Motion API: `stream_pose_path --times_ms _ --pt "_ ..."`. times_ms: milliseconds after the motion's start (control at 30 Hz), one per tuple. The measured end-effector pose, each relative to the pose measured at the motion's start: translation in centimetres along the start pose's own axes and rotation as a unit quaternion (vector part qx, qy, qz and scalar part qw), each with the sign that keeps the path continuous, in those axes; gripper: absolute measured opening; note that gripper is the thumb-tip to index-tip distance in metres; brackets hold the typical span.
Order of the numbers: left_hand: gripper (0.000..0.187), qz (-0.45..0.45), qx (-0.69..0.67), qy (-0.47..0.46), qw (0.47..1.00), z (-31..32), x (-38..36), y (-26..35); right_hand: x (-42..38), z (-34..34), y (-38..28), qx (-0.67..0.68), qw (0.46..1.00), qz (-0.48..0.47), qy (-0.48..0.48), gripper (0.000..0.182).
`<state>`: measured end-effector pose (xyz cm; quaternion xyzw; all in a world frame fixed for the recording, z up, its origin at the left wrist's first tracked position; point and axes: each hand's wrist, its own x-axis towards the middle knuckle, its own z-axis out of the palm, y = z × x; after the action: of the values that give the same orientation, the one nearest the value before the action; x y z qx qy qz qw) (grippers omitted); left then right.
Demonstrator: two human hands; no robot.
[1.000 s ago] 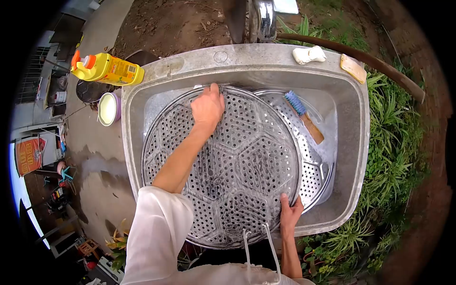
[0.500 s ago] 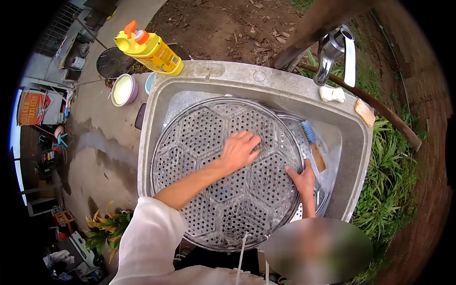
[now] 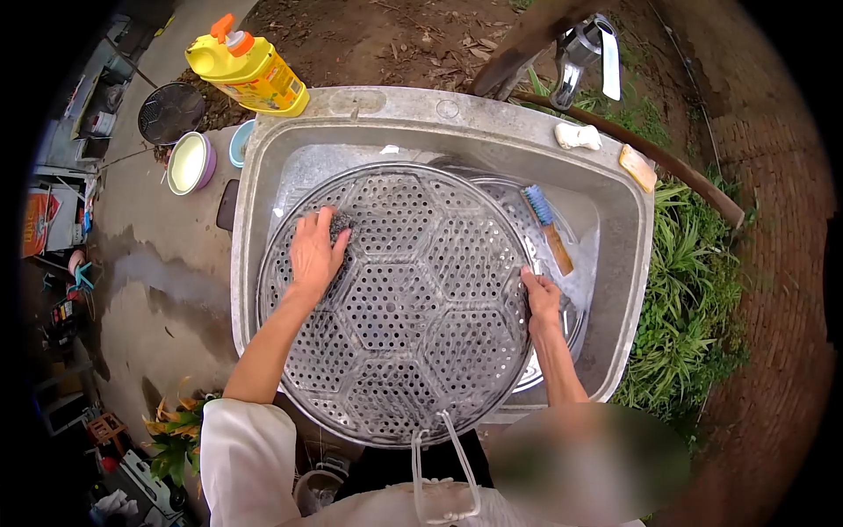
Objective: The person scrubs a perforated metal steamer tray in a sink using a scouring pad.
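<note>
The left hand (image 3: 314, 252) has slid across to centre-left, fingers curled over a dark scourer (image 3: 340, 225). Beneath, the round perforated tray (image 3: 392, 303), without a long axis, spreads rightward mid-frame to the right hand (image 3: 543, 301), pinching its edge.

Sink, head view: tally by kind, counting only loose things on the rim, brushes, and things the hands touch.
Bottle: 1, yellow bottle
Small pieces: 2, white lump and pale bar
Brush: 1, blue-bristled brush
Pad: 1, dark scouring pad at the left hand
Tray: 1, perforated tray under both hands
Total: 6
</note>
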<state>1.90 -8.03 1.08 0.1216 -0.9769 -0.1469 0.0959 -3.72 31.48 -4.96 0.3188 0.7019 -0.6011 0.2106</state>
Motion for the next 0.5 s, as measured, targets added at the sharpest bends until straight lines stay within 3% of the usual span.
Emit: stream_pose_path --times_ms 100,233,333,367,433,500 --pt "0.030 0.024 -0.013 -0.004 1.000 1.9 0.5 3.5 -5.4 -1.0 2.1 0.126 0.992 0.029 0.007 0.023" --pt "0.029 0.181 -0.051 -0.112 0.976 2.2 -3.7 10.2 -9.4 -1.6 2.4 0.173 0.980 0.092 -0.017 0.021" --pt "0.025 0.279 -0.074 -0.195 0.937 1.4 -10.4 14.2 -8.9 -2.4 4.5 0.105 0.990 0.063 -0.075 0.022" --pt "0.025 0.311 -0.077 -0.223 0.921 1.6 -11.3 15.4 -9.0 -2.2 5.0 0.095 0.993 0.006 -0.071 0.021" --pt "0.024 0.293 -0.074 -0.219 0.928 4.6 -9.5 20.1 -9.9 -1.7 5.6 0.088 0.992 -0.072 -0.047 0.021" --pt "0.024 0.276 -0.076 -0.208 0.935 6.9 -8.3 23.8 -9.7 -2.1 7.1 0.093 0.993 -0.065 -0.032 0.026"
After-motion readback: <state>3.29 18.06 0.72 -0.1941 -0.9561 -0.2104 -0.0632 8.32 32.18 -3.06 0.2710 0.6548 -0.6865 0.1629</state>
